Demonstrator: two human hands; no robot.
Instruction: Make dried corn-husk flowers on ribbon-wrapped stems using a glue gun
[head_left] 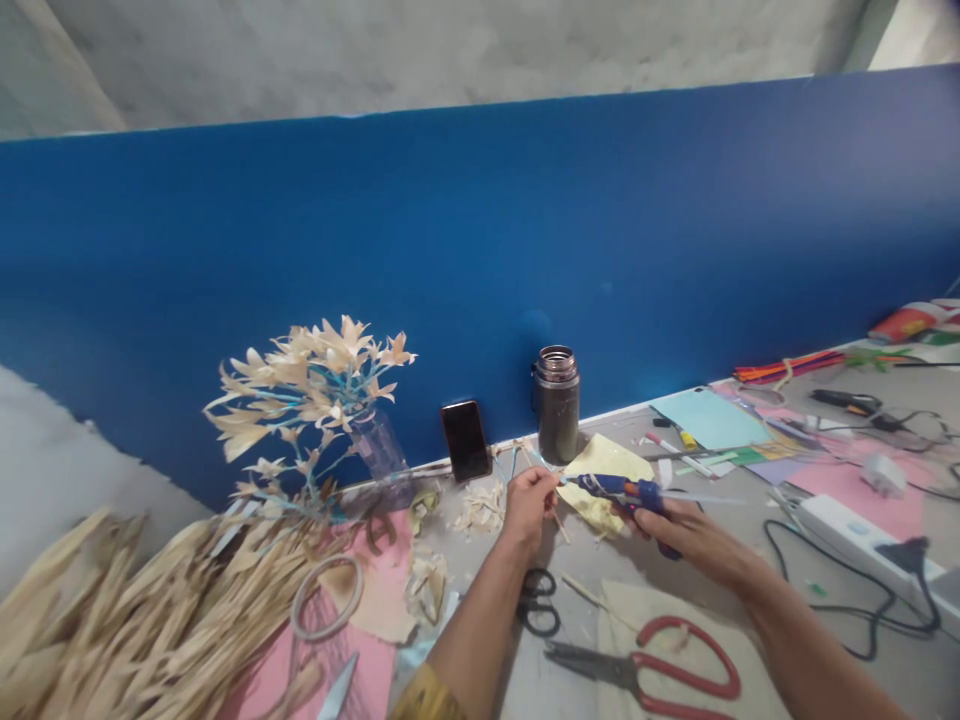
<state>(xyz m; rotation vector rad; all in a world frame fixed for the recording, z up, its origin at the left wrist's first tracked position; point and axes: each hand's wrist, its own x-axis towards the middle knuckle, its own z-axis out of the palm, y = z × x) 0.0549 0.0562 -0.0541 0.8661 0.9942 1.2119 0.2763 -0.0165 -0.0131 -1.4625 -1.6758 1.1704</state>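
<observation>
My right hand (686,535) is wrapped round a blue hot glue gun (615,487), with a clear glue stick (712,499) jutting out of its back end. The nozzle points left and reaches the fingertips of my left hand (531,505). Those fingers are pinched together; what they hold is too small and too hidden to name. Thin pale-blue stems (516,460) show just behind them. Crumpled yellow paper (600,508) lies under the gun. Below my left wrist rest small black scissors (538,602), and nearer me are large red-handled scissors (675,665).
A vase (377,440) of pale husk flowers (322,370) stands left of a phone (466,440) and an open flask (559,405). Dried husks (150,620) and a tape ring (300,605) fill the left. A power strip (862,545) with black cords lies right. Behind rises a blue panel (450,230).
</observation>
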